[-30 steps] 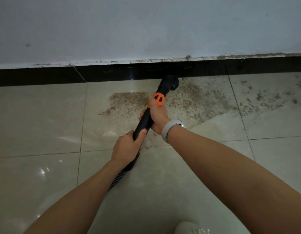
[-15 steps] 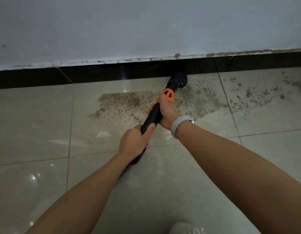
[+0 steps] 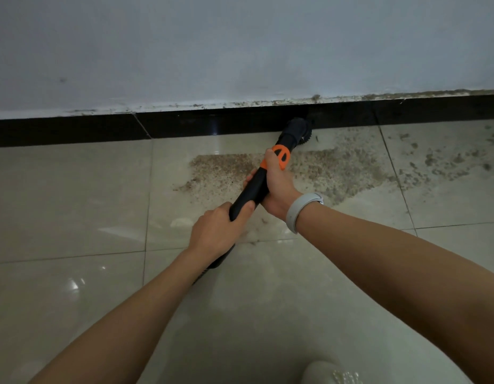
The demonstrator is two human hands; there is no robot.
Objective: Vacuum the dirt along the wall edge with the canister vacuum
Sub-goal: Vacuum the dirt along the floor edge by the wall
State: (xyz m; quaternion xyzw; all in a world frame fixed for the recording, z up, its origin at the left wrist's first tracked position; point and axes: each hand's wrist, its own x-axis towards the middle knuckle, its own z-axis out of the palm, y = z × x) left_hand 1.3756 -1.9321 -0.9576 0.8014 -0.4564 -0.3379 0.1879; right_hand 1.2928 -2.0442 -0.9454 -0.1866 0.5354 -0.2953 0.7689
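Task roughly midway, judging by the floor: strip of floor tile along the black baseboard left of the nozzle looks clean, also the tiles further left. Still left: big brown dirt patch spread on the tile just behind and right of the nozzle, more scattered specks on the next tile to the right, plus grime on the ledge where the wall meets the baseboard top. Brush nozzle pressed down at the wall edge, touching or nearly touching the baseboard, exact contact hard to tell since black on black. Black wand slanting from the nozzle back toward the lower left, orange collar just behind the nozzle. Right hand wrapped around the wand right below the orange collar, thumb up against the collar, pale wristband on that wrist. Left hand clamped on the wand lower down, thumb lying along the top of it, just beside the right hand. Ribbed hose emerging under the left wrist, mostly hidden. Canister itself not in view. Likely next need: sweep rightward along the edge and pull back over the patch. Pale rounded object at bottom edge, unclear what.
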